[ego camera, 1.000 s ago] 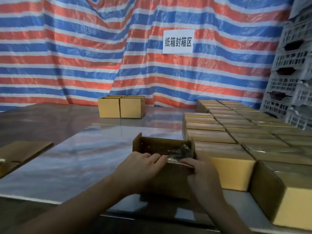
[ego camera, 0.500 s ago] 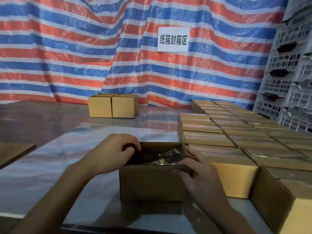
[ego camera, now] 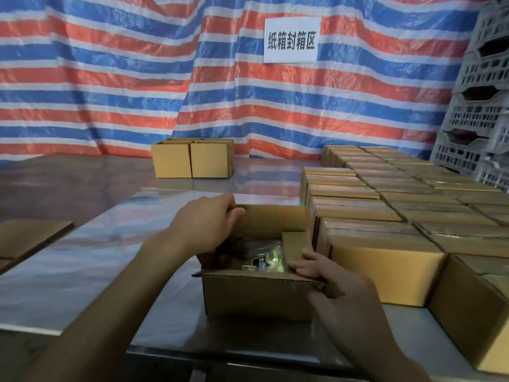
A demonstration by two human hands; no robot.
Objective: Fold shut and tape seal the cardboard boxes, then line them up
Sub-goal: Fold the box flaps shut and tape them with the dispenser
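An open cardboard box (ego camera: 256, 296) stands on the shiny table (ego camera: 82, 266) right in front of me, with shiny packets (ego camera: 264, 259) inside. My left hand (ego camera: 206, 224) curls over the box's far left corner and grips the upright back flap. My right hand (ego camera: 338, 288) holds the near right corner, its fingers pressing the small right flap inward over the packets.
Several closed boxes (ego camera: 385, 216) lie in tight rows on the right. Two closed boxes (ego camera: 190, 159) stand side by side at the table's far middle. Flat cardboard (ego camera: 24, 238) lies at the left. Grey plastic crates (ego camera: 479, 111) are stacked at the far right.
My left hand moved from the box's near side to its far left corner and took the back flap. The right flap has come inward under my right hand.
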